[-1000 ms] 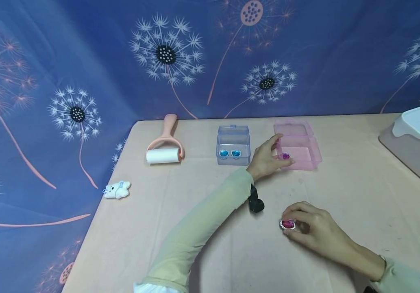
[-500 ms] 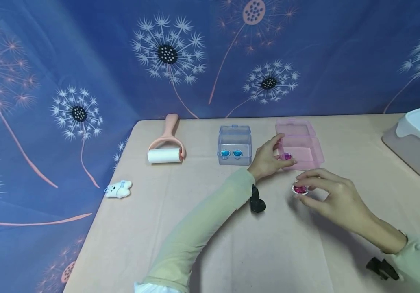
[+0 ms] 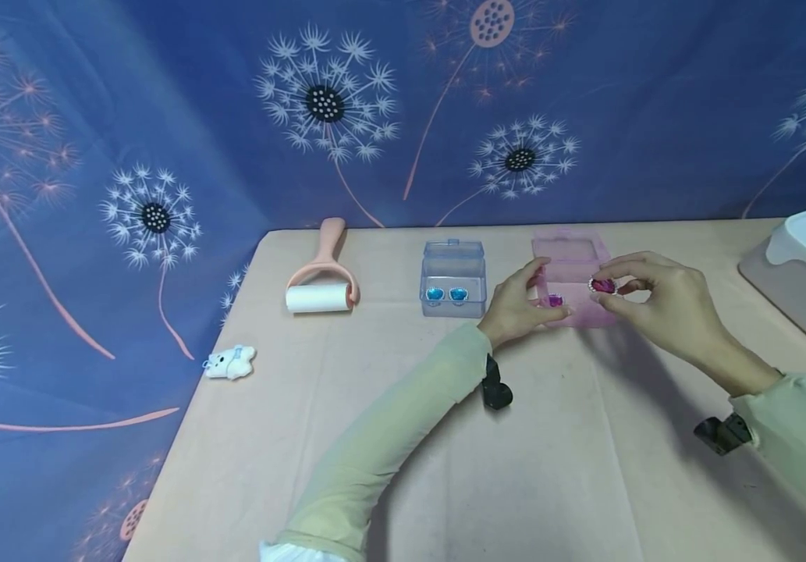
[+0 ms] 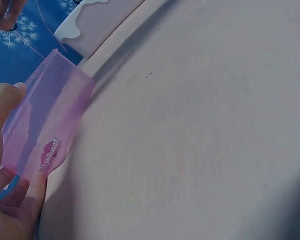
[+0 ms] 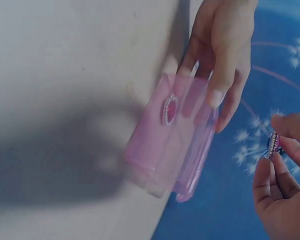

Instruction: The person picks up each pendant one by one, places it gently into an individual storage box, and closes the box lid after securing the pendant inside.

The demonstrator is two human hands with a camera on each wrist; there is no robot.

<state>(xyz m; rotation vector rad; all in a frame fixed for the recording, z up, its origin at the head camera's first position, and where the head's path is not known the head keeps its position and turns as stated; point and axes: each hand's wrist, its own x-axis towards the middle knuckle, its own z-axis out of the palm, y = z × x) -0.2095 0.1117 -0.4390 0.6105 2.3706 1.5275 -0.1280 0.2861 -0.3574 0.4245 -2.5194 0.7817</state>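
My left hand (image 3: 515, 308) grips the left side of an open, see-through pink plastic box (image 3: 580, 314), thumb at the front wall. Inside the box, near that hand, lies a pink gem ornament (image 3: 555, 300) with a border of small clear stones; it also shows through the wall in the right wrist view (image 5: 169, 110). Between thumb and fingertips, my right hand (image 3: 679, 312) pinches a second pink gem ornament (image 3: 603, 286) of like make. It is held above the right part of the box. In the right wrist view this held ornament (image 5: 273, 146) is seen edge-on.
Left of the pink box stands an open blue box (image 3: 453, 310) with two blue gem ornaments (image 3: 434, 293). A lint roller (image 3: 320, 299) and a small white bear figure (image 3: 230, 363) lie farther left. A tissue box (image 3: 789, 265) sits at the right edge. A patterned blue cloth hangs behind.
My right hand has lifted the pink gem ornament from the front of the table and carried it away from me, up to over the pink box. My left hand has kept its grip on the box.
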